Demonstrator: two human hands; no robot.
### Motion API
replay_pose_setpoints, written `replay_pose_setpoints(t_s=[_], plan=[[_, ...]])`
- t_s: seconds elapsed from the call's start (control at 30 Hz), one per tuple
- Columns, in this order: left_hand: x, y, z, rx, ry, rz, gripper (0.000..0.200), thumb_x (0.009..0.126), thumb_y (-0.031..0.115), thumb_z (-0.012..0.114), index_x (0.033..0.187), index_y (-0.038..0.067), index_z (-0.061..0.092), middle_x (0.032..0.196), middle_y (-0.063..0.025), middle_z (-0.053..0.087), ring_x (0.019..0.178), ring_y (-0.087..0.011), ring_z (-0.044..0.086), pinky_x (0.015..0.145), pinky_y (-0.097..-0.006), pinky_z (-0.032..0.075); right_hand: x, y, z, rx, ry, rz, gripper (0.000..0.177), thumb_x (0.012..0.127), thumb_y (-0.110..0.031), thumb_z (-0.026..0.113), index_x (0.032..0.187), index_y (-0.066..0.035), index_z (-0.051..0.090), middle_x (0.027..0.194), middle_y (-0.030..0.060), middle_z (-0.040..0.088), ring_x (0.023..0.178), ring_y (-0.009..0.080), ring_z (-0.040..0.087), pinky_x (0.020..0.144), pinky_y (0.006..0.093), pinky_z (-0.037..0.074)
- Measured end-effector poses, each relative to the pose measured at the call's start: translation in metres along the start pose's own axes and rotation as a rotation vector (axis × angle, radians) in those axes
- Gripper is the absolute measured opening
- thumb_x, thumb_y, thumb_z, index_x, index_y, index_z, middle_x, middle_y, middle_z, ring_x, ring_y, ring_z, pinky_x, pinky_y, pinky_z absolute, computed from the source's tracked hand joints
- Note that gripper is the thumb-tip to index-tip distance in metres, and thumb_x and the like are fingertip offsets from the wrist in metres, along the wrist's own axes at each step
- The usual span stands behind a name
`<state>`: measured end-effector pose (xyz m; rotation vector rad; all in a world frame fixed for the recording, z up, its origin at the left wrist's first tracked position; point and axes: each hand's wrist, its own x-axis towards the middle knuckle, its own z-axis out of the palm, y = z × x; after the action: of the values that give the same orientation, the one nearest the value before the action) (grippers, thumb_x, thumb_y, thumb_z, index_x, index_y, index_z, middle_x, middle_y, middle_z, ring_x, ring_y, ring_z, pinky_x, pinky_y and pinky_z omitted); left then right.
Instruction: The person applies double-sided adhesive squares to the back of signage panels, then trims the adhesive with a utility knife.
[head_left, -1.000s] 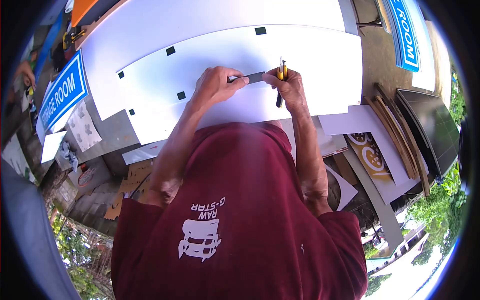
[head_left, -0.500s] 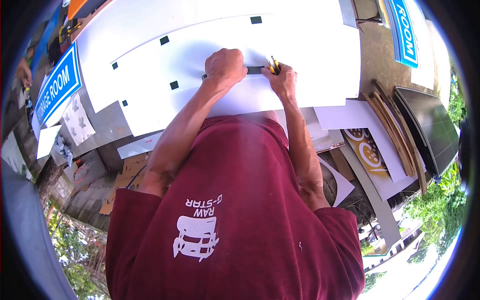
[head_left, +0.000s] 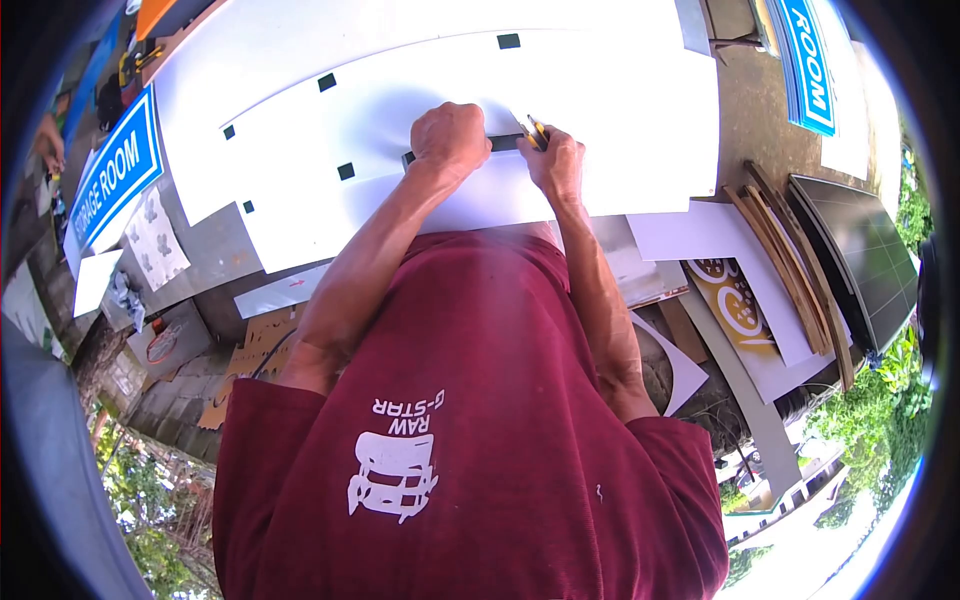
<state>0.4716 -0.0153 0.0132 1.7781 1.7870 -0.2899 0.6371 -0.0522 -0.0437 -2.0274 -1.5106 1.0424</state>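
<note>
A large white sheet (head_left: 640,110) with small dark squares lies in front of me. My left hand (head_left: 448,138) is closed in a fist, pressed down over a dark straight strip (head_left: 507,143) on the sheet. The strip's ends show on both sides of the fist; its underside grip is hidden. In my right hand (head_left: 556,162) is a yellow and black utility knife (head_left: 538,134), its tip pointing up and away from me. That hand sits beside the strip's right end.
Blue signs lie at the left (head_left: 120,170) and upper right (head_left: 808,70). Wooden strips (head_left: 785,265) and a dark panel (head_left: 860,250) are stacked at the right. Another person's hand (head_left: 48,142) shows at the far left edge.
My right hand has shifted slightly left and toward me, and the knife is tilted more to the left. My left hand stays almost in place on the strip.
</note>
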Motion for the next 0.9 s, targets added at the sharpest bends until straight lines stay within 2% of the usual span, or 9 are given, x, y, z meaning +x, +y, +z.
replay_pose_setpoints(t_s=[0.13,0.23,0.33,0.43,0.53,0.73,0.77,0.87,0.9], plan=[[0.0,0.002,0.001,0.011,-0.006,-0.002,0.015,0.08,0.021,0.071,0.087,0.01,0.078,0.083,-0.0145,0.074,0.083,-0.0316,0.073,0.079,-0.0426,0.056,0.001,0.001,0.004,-0.021,0.023,-0.01,0.035,0.078,-0.022,0.077,0.097,0.007,0.072,0.078,0.0209,0.071,0.071,0.0316,0.071,0.07,0.0406,0.055],[-0.001,0.003,0.0,0.013,-0.009,-0.01,0.015,0.079,0.02,0.071,0.086,0.009,0.078,0.081,-0.0147,0.074,0.082,-0.0319,0.072,0.078,-0.0426,0.056,0.004,-0.005,0.0,-0.137,-0.038,0.058,0.036,0.077,-0.023,0.078,0.097,0.006,0.072,0.081,0.0218,0.072,0.075,0.0355,0.072,0.073,0.0428,0.056],[-0.003,0.002,0.0,0.011,-0.006,-0.018,0.014,0.079,0.02,0.071,0.085,0.009,0.078,0.079,-0.0148,0.073,0.079,-0.0322,0.072,0.076,-0.0423,0.056,0.007,-0.01,-0.003,-0.201,-0.055,0.1,0.038,0.077,-0.027,0.079,0.101,0.002,0.072,0.084,0.0216,0.073,0.083,0.0375,0.072,0.078,0.0458,0.056],[-0.004,0.0,0.003,0.006,0.001,-0.022,0.014,0.078,0.02,0.071,0.084,0.009,0.077,0.076,-0.0147,0.073,0.077,-0.0323,0.072,0.074,-0.0423,0.056,0.01,-0.018,-0.009,-0.254,-0.082,0.131,0.043,0.077,-0.033,0.078,0.102,0.001,0.071,0.088,0.0217,0.073,0.085,0.0376,0.072,0.08,0.0471,0.055],[-0.003,0.002,0.001,-0.007,0.03,-0.006,0.013,0.077,0.017,0.072,0.081,0.005,0.076,0.075,-0.0166,0.072,0.075,-0.0324,0.072,0.07,-0.0413,0.057,0.009,-0.018,-0.005,-0.281,-0.041,0.095,0.044,0.076,-0.038,0.078,0.096,0.0,0.07,0.086,0.0209,0.073,0.082,0.0375,0.072,0.078,0.0485,0.054],[-0.009,0.002,0.001,-0.007,0.027,0.028,0.013,0.076,0.016,0.071,0.081,0.004,0.075,0.079,-0.0179,0.073,0.077,-0.033,0.073,0.07,-0.0413,0.058,-0.005,-0.008,-0.005,-0.285,-0.085,0.049,0.047,0.075,-0.037,0.08,0.098,-0.001,0.062,0.087,0.0182,0.072,0.086,0.0374,0.071,0.081,0.047,0.053],[-0.01,0.002,0.002,0.0,0.035,0.038,0.013,0.076,0.016,0.071,0.081,0.004,0.075,0.08,-0.018,0.073,0.077,-0.0331,0.073,0.07,-0.0413,0.058,-0.009,-0.005,-0.01,-0.302,-0.154,0.066,0.053,0.075,-0.035,0.081,0.105,0.0,0.055,0.093,0.0207,0.071,0.092,0.0392,0.069,0.084,0.0468,0.052],[-0.007,0.0,0.006,0.018,0.031,0.046,0.016,0.08,0.022,0.072,0.083,0.007,0.077,0.077,-0.015,0.073,0.077,-0.0325,0.072,0.073,-0.0431,0.056,-0.028,0.004,-0.02,-0.161,-0.151,0.147,0.058,0.074,-0.034,0.083,0.106,0.002,0.05,0.098,0.0249,0.069,0.095,0.0422,0.067,0.085,0.0488,0.051],[-0.009,0.0,0.009,0.028,0.029,0.057,0.016,0.08,0.021,0.072,0.083,0.007,0.077,0.077,-0.0156,0.073,0.077,-0.0329,0.072,0.073,-0.0434,0.056,-0.036,0.003,-0.027,-0.054,-0.188,0.159,0.055,0.08,-0.034,0.078,0.105,0.004,0.047,0.1,0.0288,0.066,0.096,0.0443,0.066,0.086,0.051,0.05]])
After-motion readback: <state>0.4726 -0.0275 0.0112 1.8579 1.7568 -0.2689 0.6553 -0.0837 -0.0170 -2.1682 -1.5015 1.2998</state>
